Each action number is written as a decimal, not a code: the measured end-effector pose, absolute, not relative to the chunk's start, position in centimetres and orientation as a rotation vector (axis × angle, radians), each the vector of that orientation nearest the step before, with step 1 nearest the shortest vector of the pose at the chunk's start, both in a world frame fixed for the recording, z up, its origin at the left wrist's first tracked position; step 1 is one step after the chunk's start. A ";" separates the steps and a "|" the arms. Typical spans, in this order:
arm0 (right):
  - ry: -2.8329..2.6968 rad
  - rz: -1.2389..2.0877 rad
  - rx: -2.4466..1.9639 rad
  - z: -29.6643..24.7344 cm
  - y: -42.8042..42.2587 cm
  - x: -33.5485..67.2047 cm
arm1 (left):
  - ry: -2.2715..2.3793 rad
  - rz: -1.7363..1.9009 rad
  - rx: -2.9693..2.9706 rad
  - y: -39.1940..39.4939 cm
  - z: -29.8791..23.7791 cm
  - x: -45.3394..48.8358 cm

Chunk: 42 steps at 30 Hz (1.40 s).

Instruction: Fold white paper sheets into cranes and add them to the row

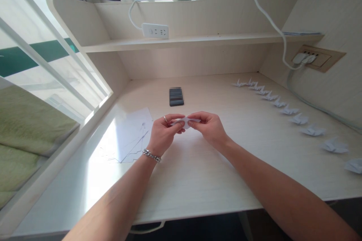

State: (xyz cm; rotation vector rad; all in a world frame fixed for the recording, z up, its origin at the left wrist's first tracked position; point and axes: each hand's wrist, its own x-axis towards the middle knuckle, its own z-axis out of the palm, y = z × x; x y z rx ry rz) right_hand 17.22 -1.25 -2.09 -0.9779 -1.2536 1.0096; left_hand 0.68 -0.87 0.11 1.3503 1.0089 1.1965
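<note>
A small folded piece of white paper [185,121] is held between both hands just above the pale wooden desk [198,173]. My left hand [163,134], with a ring and a metal bracelet, pinches its left end. My right hand [208,126] pinches its right end, fingers closed on the paper. A stack of flat white paper sheets [128,135] lies on the desk just left of my left hand. A row of several finished white paper cranes [283,107] runs along the right side of the desk.
A dark phone [176,96] lies face up behind my hands. A white power strip [155,30] sits on the shelf above, its cable running to a wall socket [308,58] at the right. A white rail and green bedding [25,135] lie left of the desk.
</note>
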 end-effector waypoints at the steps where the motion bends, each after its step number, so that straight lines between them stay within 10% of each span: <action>1: -1.233 1.058 -0.958 -2.1 -1.2 17.2 | 1.008 1.198 1.347 -0.9 0.1 0.7; 42: -1.072 1.366 -1.073 -0.2 -2.3 17.0 | 1.040 1.080 1.374 -0.9 0.0 0.8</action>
